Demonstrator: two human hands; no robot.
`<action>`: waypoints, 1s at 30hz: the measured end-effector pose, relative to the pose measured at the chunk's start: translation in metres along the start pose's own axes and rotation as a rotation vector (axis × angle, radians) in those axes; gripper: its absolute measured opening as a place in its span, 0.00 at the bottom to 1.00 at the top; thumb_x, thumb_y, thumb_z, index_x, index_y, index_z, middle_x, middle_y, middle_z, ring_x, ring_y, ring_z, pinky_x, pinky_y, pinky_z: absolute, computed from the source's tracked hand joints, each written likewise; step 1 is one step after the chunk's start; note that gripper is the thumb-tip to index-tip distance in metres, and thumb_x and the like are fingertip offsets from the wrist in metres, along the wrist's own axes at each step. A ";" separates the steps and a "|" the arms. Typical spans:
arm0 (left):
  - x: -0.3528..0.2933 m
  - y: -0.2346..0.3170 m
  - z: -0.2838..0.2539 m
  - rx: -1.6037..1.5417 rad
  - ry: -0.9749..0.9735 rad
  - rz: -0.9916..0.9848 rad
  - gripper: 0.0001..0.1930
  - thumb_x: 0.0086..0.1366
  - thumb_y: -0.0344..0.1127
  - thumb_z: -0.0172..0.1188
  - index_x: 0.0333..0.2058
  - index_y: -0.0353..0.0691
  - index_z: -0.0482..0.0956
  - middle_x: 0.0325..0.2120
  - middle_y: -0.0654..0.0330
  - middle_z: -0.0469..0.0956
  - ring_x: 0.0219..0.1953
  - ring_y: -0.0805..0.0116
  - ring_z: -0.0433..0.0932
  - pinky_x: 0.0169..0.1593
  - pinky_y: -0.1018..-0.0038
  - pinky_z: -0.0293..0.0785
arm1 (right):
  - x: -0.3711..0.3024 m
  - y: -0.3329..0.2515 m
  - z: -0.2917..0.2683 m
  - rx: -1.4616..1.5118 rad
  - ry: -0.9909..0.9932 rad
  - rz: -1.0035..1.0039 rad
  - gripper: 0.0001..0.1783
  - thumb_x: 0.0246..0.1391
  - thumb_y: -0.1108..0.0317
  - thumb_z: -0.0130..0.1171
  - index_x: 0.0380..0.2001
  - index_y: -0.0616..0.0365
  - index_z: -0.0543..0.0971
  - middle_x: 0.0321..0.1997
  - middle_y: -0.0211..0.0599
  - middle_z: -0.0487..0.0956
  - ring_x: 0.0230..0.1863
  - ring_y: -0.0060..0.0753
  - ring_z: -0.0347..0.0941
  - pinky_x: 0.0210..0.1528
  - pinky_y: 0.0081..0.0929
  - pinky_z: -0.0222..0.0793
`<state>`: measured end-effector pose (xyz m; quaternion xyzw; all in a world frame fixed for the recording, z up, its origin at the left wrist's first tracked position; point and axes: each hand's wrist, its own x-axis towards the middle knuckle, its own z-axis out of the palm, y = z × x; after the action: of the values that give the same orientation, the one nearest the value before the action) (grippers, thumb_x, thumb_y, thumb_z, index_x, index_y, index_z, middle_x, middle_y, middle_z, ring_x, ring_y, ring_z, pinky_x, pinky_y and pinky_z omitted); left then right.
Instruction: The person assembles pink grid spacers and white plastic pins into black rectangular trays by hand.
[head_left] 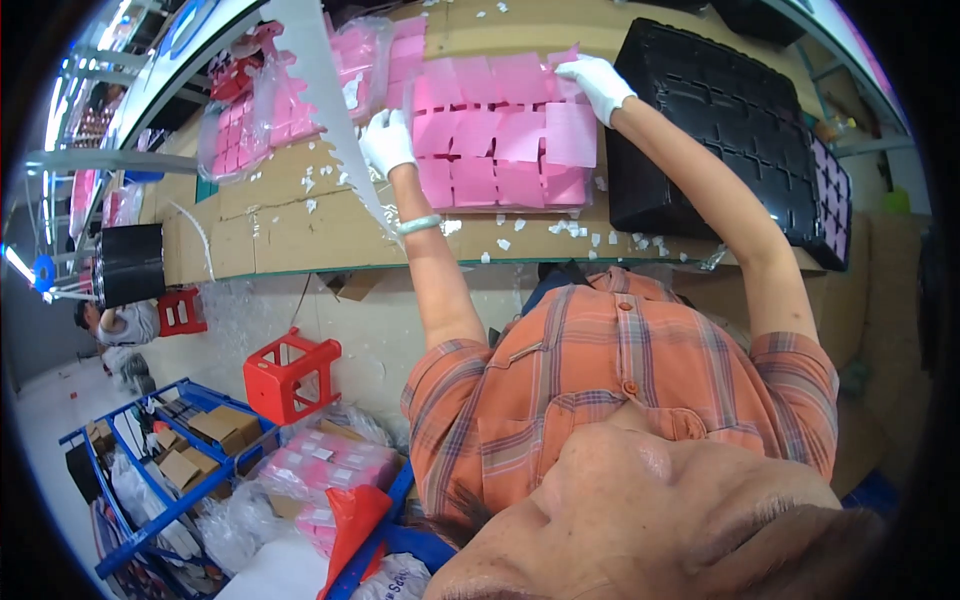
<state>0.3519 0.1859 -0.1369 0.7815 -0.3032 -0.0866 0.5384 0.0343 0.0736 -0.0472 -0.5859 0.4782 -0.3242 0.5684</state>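
In front of me lies a pink tray of many compartments (pixel 505 198), wrapped in clear plastic and partly covered by loose pink sheets (pixel 518 135). My right hand (pixel 597 85), in a white glove, reaches over its far right corner. The fingertips pinch a small pink sheet (pixel 568 62) that sticks up there. My left hand (pixel 388 145), gloved too, rests by the tray's left edge with its fingers a little apart and nothing visible in them. A long white strip with a jagged edge (pixel 325 85) stretches past the left hand and wrist.
Stacked black compartment trays (pixel 700 130) stand to the right. More wrapped pink trays (pixel 240 135) lie to the left. White paper scraps (pixel 505 244) litter the cardboard-covered table (pixel 330 235). A red stool (pixel 290 375) and a blue-framed cart (pixel 180 480) stand below left; another person (pixel 125 325) sits farther off.
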 end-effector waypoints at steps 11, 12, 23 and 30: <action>0.022 0.006 0.100 0.647 -0.499 0.028 0.25 0.46 0.52 0.71 0.41 0.46 0.84 0.39 0.53 0.83 0.43 0.52 0.82 0.48 0.63 0.77 | 0.064 0.105 -0.050 -1.075 -0.203 -0.310 0.13 0.55 0.74 0.49 0.37 0.63 0.82 0.38 0.49 0.81 0.40 0.45 0.79 0.41 0.31 0.76; 0.021 -0.001 0.096 0.611 -0.545 0.022 0.24 0.47 0.53 0.71 0.41 0.48 0.84 0.38 0.53 0.84 0.42 0.53 0.82 0.47 0.65 0.77 | 0.057 0.097 -0.036 -0.647 -0.113 -0.024 0.13 0.55 0.73 0.49 0.37 0.62 0.82 0.38 0.48 0.81 0.38 0.43 0.79 0.41 0.31 0.75; 0.005 0.037 0.108 0.682 -0.563 0.020 0.29 0.49 0.53 0.69 0.49 0.46 0.80 0.46 0.57 0.82 0.49 0.57 0.80 0.57 0.62 0.71 | 0.094 0.142 -0.054 -0.432 -0.077 -0.119 0.11 0.61 0.67 0.51 0.44 0.56 0.77 0.36 0.34 0.77 0.36 0.29 0.71 0.33 0.28 0.71; -0.006 0.009 0.065 0.450 -0.237 0.074 0.18 0.48 0.42 0.71 0.37 0.40 0.84 0.39 0.55 0.83 0.42 0.57 0.83 0.45 0.66 0.77 | 0.036 0.062 -0.019 -0.426 -0.058 0.016 0.14 0.62 0.65 0.49 0.39 0.63 0.80 0.38 0.48 0.81 0.43 0.43 0.79 0.46 0.35 0.73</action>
<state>0.3134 0.1363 -0.1567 0.8544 -0.4044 -0.0881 0.3142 0.0166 0.0398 -0.1106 -0.6978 0.5240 -0.1945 0.4479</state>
